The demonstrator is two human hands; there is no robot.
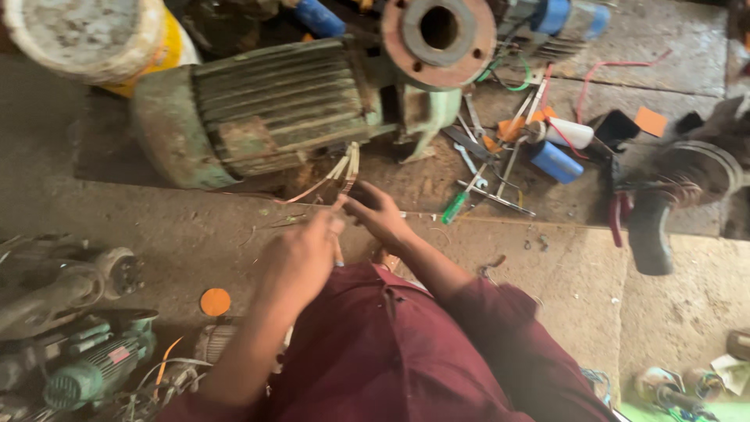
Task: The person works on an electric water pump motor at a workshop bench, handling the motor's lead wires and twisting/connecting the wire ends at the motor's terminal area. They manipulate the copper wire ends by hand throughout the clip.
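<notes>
A big green ribbed electric motor point(258, 113) lies on the dirty concrete floor, with a rusty round flange point(439, 35) at its right end. Pale lead wires point(344, 168) hang from its lower side. My left hand point(301, 254) and my right hand point(379, 215) meet just below the motor. Their fingertips pinch the ends of those wires. A dark red sleeve covers my right arm.
Screwdrivers, pliers and other tools point(492, 168) lie scattered right of the motor beside a blue cylinder point(556, 162). A white and yellow bucket point(94, 39) stands at top left. Smaller motors point(86, 367) sit at lower left, an orange disc point(215, 302) near them.
</notes>
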